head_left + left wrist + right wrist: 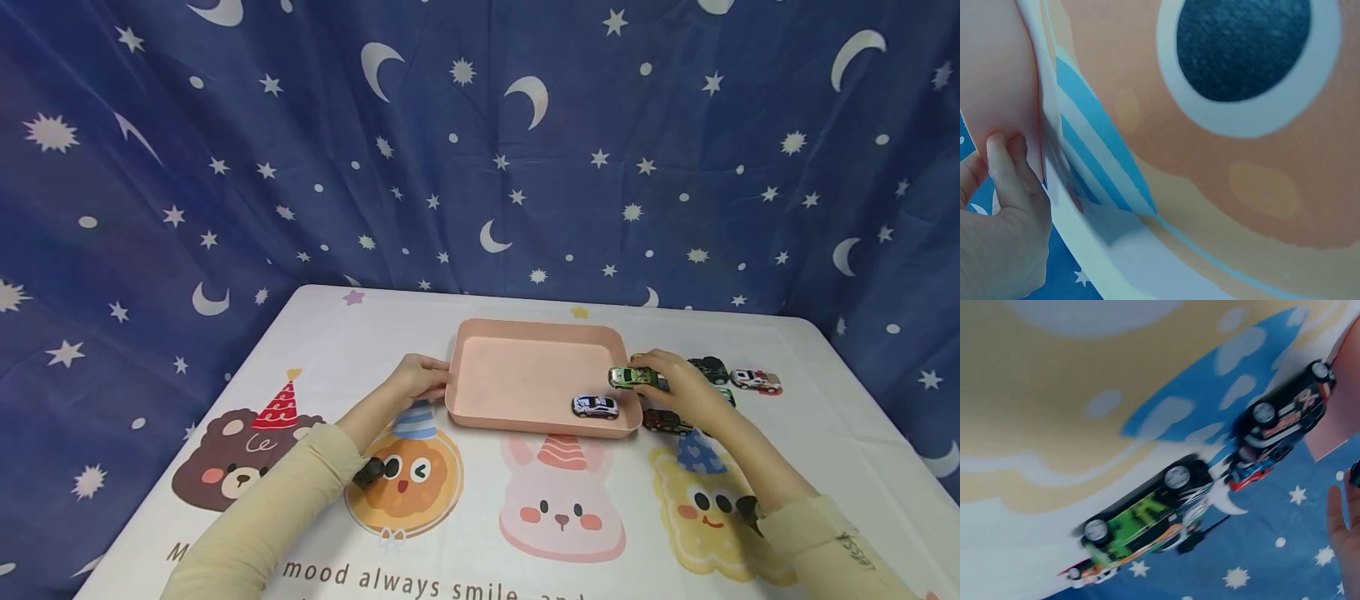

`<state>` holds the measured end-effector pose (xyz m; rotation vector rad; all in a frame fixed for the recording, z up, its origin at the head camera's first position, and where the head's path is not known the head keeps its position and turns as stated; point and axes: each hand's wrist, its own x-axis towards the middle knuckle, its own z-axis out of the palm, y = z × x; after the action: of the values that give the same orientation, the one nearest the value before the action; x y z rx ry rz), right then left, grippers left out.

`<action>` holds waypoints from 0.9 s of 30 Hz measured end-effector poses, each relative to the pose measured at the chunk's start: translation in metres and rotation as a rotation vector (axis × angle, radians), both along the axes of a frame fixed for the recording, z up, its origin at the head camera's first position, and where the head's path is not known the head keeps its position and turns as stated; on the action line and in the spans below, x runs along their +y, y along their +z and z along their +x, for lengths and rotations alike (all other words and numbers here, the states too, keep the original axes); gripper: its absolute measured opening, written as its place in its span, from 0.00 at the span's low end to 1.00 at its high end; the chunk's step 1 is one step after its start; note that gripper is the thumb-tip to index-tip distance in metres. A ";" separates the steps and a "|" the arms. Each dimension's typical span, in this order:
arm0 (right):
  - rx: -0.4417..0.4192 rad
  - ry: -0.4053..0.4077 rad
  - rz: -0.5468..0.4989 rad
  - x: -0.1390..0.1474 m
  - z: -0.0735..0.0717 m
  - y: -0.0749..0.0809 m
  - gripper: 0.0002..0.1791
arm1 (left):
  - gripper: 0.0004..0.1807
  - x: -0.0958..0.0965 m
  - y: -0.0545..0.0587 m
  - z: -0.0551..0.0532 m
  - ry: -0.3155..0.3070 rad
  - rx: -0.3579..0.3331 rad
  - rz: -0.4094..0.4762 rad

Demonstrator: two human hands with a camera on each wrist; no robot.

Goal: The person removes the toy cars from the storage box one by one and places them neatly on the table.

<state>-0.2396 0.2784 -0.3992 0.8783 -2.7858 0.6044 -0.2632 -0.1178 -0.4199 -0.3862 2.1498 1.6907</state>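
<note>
A pink tray (pixel 517 375) lies on the table, and my left hand (pixel 416 377) pinches its left rim. Seen from the left wrist, the fingers of that hand (pixel 1007 206) meet the tray's wall (pixel 1004 81). My right hand (pixel 671 383) holds a green toy car (pixel 630 378) over the tray's right rim. One white and dark toy car (pixel 595 407) sits inside the tray at its front right corner. In the right wrist view only part of the right hand (pixel 1346 534) shows, at the right edge.
Right of the tray stand more toy cars: a black one with red markings (pixel 666 421), a dark one (pixel 708 369) and a white and red one (pixel 756 381). A green and black car (pixel 1147 512) shows in the right wrist view. Behind the table hangs a blue star-patterned curtain (pixel 480 167).
</note>
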 end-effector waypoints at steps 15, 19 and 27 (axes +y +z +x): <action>-0.032 -0.065 0.027 0.043 0.005 0.001 0.19 | 0.19 -0.001 -0.002 -0.001 -0.012 0.006 0.012; 0.032 -0.047 0.030 0.057 0.007 0.001 0.18 | 0.19 -0.002 -0.003 -0.001 -0.006 0.002 0.009; 0.121 -0.090 0.069 0.090 0.007 -0.006 0.20 | 0.18 -0.002 -0.003 -0.002 -0.014 -0.006 -0.004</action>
<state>-0.2325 0.3686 -0.4050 0.7699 -2.7337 0.4294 -0.2654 -0.1195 -0.4231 -0.3767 2.1472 1.6753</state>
